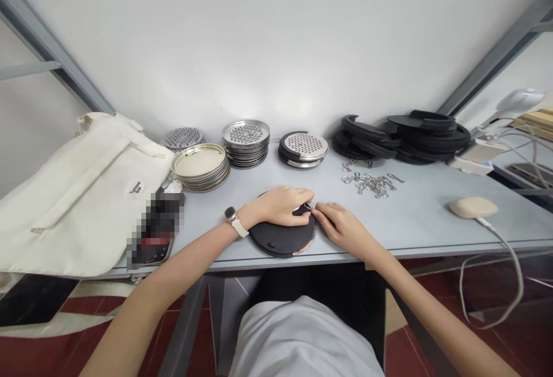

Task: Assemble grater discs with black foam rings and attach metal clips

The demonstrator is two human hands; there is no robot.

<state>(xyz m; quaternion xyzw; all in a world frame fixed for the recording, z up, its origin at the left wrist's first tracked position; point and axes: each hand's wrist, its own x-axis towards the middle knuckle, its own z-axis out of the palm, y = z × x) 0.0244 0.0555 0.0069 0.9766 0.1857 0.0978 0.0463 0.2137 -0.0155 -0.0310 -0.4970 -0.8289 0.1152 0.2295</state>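
A flat black round disc [279, 241] lies near the table's front edge, with a shiny metal rim showing at its lower right. My left hand [283, 205], with a watch at its wrist, is curled over the disc's upper part and grips it. At the disc's right edge, my right hand [339, 224] is closed, its thumb and fingertips pinching a small metal clip [309, 207]. The clip's far end sits close to my left fingers; whether it is hooked onto the disc I cannot tell. Several loose metal clips [372, 184] lie in a pile behind my right hand.
Along the wall stand stacked grater discs [246, 135], gold-coloured lids [201, 164], a grater disc with black rim [305, 146] and black plastic rings [425, 135]. A cream bag [82, 192] and phone lie left. On the right is a cream mouse-shaped device [474, 207] with a cable.
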